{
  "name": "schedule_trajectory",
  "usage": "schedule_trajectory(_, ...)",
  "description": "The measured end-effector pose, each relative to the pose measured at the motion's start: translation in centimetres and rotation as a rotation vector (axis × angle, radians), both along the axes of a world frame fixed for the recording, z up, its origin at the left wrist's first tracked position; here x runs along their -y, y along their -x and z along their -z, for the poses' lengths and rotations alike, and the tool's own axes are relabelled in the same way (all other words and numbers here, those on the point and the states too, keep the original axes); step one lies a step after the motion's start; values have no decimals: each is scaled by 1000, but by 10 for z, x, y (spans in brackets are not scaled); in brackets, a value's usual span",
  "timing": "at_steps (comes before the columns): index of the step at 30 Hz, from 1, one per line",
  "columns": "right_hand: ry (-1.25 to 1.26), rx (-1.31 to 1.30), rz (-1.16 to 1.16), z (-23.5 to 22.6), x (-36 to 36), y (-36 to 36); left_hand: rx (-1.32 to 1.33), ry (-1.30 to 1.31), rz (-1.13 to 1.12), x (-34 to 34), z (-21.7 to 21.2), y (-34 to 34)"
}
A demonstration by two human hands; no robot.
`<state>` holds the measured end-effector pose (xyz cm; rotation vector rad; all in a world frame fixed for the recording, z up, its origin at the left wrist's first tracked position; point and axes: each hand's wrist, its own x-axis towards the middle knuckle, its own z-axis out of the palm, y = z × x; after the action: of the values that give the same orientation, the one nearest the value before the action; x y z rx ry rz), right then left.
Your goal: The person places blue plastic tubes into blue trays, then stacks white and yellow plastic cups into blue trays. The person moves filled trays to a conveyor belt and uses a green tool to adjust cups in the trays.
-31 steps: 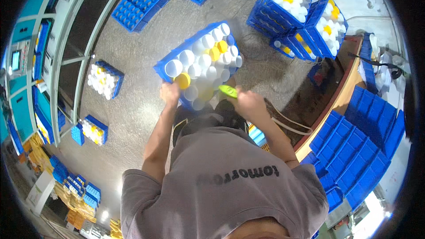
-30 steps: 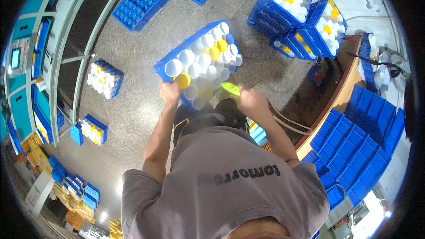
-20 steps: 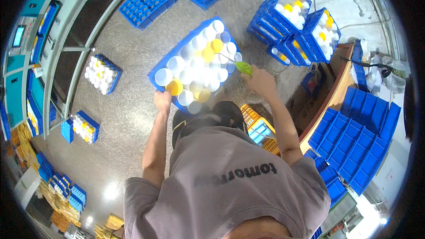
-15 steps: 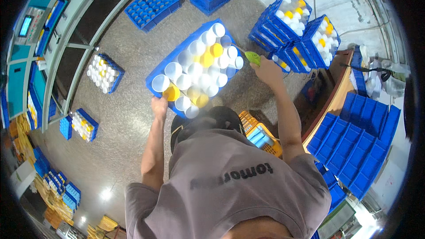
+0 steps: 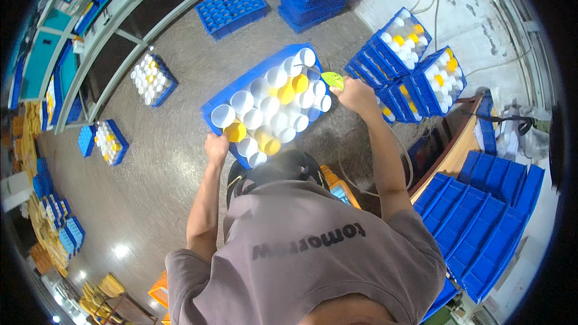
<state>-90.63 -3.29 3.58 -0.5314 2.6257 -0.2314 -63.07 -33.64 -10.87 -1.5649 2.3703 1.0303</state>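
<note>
The left hand [image 5: 215, 147] is closed on the near left edge of a blue crate [image 5: 241, 87], and the right hand [image 5: 355, 93] grips the crate's far right edge, its fingers curled, with a small yellow-green piece [image 5: 332, 79] showing at the fingertips; whether that piece is pinched or only lies beside them cannot be told. The crate hangs tilted between the two hands, held up in front of the person and well above the floor, its open top turned toward the camera. It is packed with white yarn cones [image 5: 265, 102] standing on end, with a few yellow cones [image 5: 286, 93] among them. Below the crate, between the forearms, sits a dark round object [image 5: 274, 168] close to the person's grey shirt [image 5: 313, 259]. To the right on the grey concrete floor [image 5: 156, 162] stand stacked blue crates [image 5: 421, 63] filled with more white and yellow cones. Further right a row of blue bins [image 5: 481, 216] lines a wooden bench [image 5: 448, 150]. At the top an unfilled compartmented blue tray [image 5: 233, 7] lies on the floor, and to the left two smaller crates of cones [image 5: 150, 78] sit near a grey metal frame [image 5: 114, 36].
</note>
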Motion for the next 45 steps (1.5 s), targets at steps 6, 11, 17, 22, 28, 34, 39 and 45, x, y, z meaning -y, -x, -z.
schedule_trajectory(6,-54,92,-108,-3,-3,-24,25,70,-70,-35,-11,-20)
schedule_trajectory(11,9,153,-218,-5,10,-54,67,72,-131,-47,-10,-39)
schedule_trajectory(17,92,204,-346,-13,43,-93,84,185,-202,-49,-13,-63)
schedule_trajectory(22,52,213,-479,-26,81,-126,97,157,-307,-45,-16,-91)
schedule_trajectory(28,14,213,-628,-33,141,-173,150,133,-399,-25,-11,-127)
schedule_trajectory(34,45,228,-799,-33,216,-234,134,81,-491,17,-12,-155)
schedule_trajectory(39,161,132,-887,-47,254,-260,80,27,-559,70,-16,-185)
schedule_trajectory(45,-130,184,-846,-30,317,-302,48,31,-584,130,-7,-223)
